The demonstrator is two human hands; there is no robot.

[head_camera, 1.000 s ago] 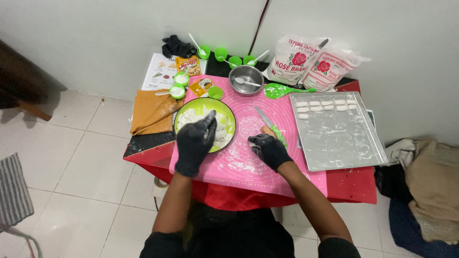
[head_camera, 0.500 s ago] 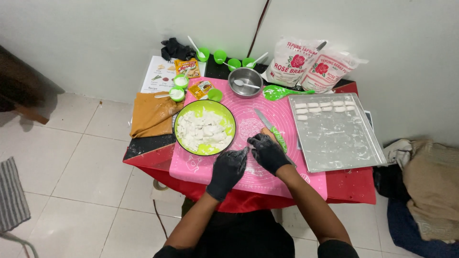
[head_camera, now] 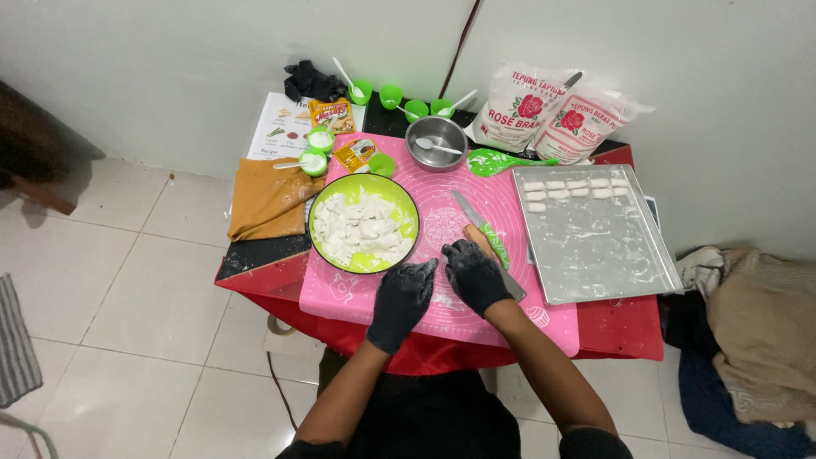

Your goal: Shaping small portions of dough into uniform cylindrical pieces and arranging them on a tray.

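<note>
Resting together at the near edge of the pink silicone mat (head_camera: 501, 200), both black-gloved hands sit at about six o'clock on the table. Left hand (head_camera: 403, 293) lies with its fingers loosely curled, tips toward the right hand (head_camera: 474, 274); whether a bit of dough is pinched between them cannot be told, since the gloves hide it. Just at one o'clock of the right hand lies a knife (head_camera: 484, 231) with a green handle, blade pointing away.

At eleven o'clock of the hands stands the green bowl (head_camera: 405, 192), filled with white dough pieces (head_camera: 361, 229). At three o'clock of the mat sits the metal baking tray (head_camera: 595, 246), a row of small dough pieces (head_camera: 571, 184) along its far edge.

Farther off, at twelve o'clock, stand a steel bowl with a spoon (head_camera: 436, 142), a green spatula (head_camera: 497, 161), small green cups (head_camera: 404, 100) and two flour bags (head_camera: 552, 115). A brown cloth (head_camera: 268, 197) lies at nine o'clock.
</note>
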